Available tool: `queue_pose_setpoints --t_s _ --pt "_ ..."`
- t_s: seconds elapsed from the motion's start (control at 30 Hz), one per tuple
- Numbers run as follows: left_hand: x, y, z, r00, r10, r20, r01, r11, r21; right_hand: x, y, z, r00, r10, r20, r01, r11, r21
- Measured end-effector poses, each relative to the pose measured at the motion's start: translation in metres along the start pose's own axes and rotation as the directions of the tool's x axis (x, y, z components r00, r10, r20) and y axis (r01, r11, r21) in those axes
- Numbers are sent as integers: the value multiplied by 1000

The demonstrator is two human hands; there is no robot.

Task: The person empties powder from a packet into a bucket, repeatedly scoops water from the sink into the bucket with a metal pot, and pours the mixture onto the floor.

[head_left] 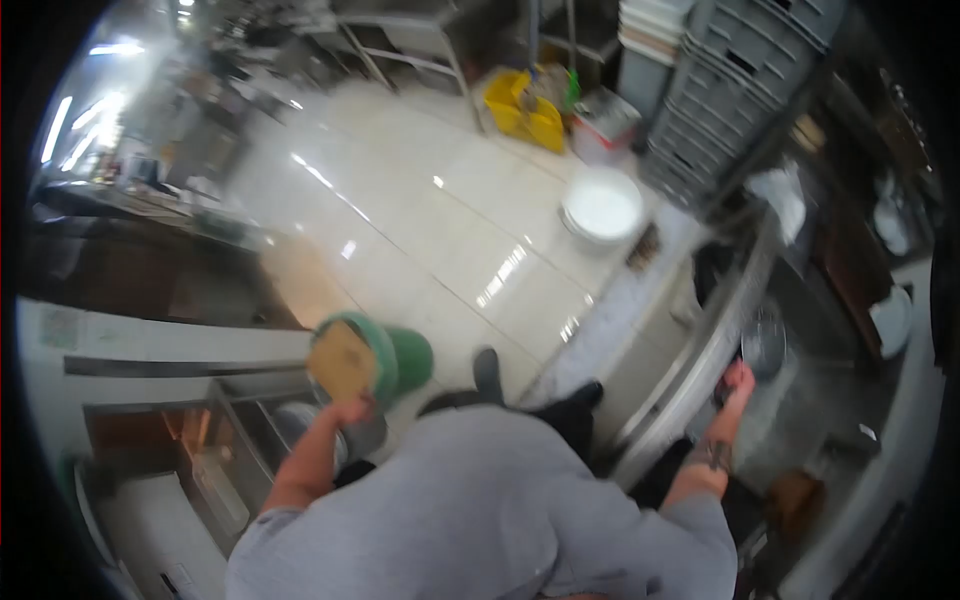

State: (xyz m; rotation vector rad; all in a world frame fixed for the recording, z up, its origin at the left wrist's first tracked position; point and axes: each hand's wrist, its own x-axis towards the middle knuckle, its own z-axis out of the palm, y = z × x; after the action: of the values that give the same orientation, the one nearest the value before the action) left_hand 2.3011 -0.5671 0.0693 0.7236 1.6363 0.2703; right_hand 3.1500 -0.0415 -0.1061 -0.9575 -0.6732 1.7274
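Note:
My left hand (352, 408), low on the left, is closed at the near edge of a flat brown piece (342, 362) that looks like cardboard. That piece lies over the mouth of a green bin (405, 358) on the floor. Over the sink (805, 400) on the right, my right hand (738, 378) is closed at the rim of a round metal pan (765, 345). Blur hides the exact finger contact on both sides. A brown object (795, 500), too blurred to name, lies nearer my right elbow.
Tall stacked grey crates (725, 100) stand beyond the sink. On the tiled floor ahead are a white bucket (602, 205), a yellow mop bucket (525, 110) and a white-and-red container (605, 125). A white counter (180, 345) with compartments runs along my left.

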Motion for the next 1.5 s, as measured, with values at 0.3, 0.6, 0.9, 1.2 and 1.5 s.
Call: queue_pose_setpoints --t_s 0.3,0.6,0.9,1.2,1.5 --pt "54 -54 -8 967 -216 -131 218 976 -4 -33 -236 296 972 125 -197 -129 992 -10" --pt "46 -97 21 986 -129 -102 105 972 -210 24 -321 427 961 85 -263 -184 907 -380" --pt "25 -121 59 895 -437 -84 354 814 -460 53 -305 511 904 -285 -318 -161 461 -872" --pt "26 -64 43 905 -403 -137 312 847 -430 53 -289 529 652 -721 235 -248 -496 -832" --pt "6 -29 49 914 -385 -124 350 907 -236 -63 -184 232 718 -648 -252 -479 -197 -855"
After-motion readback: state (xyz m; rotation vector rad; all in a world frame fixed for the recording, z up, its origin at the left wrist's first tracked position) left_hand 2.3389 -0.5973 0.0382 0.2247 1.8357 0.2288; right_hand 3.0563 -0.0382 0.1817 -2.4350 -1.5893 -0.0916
